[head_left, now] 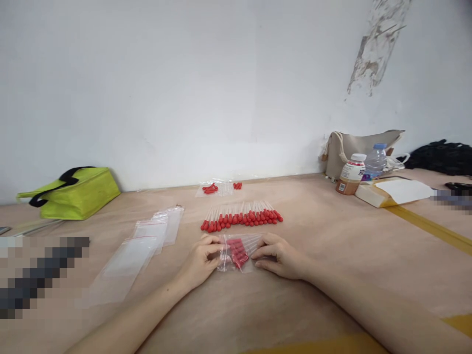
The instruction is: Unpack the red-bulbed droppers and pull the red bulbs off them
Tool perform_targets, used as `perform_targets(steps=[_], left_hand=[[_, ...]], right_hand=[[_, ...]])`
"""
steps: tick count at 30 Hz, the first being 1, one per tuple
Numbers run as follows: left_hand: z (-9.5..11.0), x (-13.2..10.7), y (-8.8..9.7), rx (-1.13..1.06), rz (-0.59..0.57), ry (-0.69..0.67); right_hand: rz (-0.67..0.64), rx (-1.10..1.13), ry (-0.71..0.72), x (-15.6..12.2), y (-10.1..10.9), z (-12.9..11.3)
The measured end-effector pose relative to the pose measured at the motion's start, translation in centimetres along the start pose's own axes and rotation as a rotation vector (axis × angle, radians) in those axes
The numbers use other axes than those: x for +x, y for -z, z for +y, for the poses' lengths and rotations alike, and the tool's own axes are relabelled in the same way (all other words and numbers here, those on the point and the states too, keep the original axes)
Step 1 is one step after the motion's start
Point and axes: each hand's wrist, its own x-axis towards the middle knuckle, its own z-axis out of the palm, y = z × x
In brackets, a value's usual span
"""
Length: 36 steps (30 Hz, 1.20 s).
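Between my two hands lies a clear plastic bag [224, 264] with several red-bulbed droppers [239, 251] inside it, their clear stems pointing right. My left hand [203, 258] grips the bag's left edge with bent fingers. At the other side, my right hand [277, 256] has its fingers closed on the bag's right part. Just beyond the bag, a row of loose droppers [241, 218] rests on the table, red bulbs toward me and clear stems away.
Flat empty zip bags [125, 263] overlap on the left. A bag with red-bulbed pieces [210, 188] lies by the wall. A lime green bag [83, 194] stands far left. At right are a brown bottle [352, 174], a clear bottle [376, 160] and a beige bag [363, 142].
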Motion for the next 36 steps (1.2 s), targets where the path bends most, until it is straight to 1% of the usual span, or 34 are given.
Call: perform_targets(steps=[5,10,13,15,19,23,28,31,36], left_hand=[[0.4,0.1,0.1,-0.106,-0.088,0.054],[0.9,0.3,-0.4,-0.246,-0.109,0.135],[1.1,0.3,-0.7,-0.193,-0.093,0.195],[1.3,0.2,-0.8,-0.145,-0.071,0.203],[2.1,0.2,-0.8,-0.072,-0.056,0.141],[3.0,0.1,-0.7,0.049,-0.055,0.089],[3.1,-0.2,-0.6,0.164,-0.034,0.061],[2.8,-0.3,-0.4,0.109,-0.041,0.092],[2.2,-0.3,-0.5,-0.123,-0.08,0.178]], right_hand=[[-0.032,-0.053,0.052,0.1,0.1,-0.3],[-0.045,-0.081,0.078,0.1,0.0,-0.5],[-0.046,-0.097,0.089,0.1,-0.1,-0.5],[-0.051,-0.114,0.096,0.0,-0.2,-0.5],[-0.083,-0.142,0.099,0.0,-0.1,-0.7],[-0.091,-0.149,0.104,0.1,-0.1,-0.8],[-0.068,-0.147,0.107,0.1,-0.2,-0.7],[-0.046,-0.138,0.115,0.0,-0.2,-0.6],[-0.036,-0.135,0.116,0.0,-0.2,-0.6]])
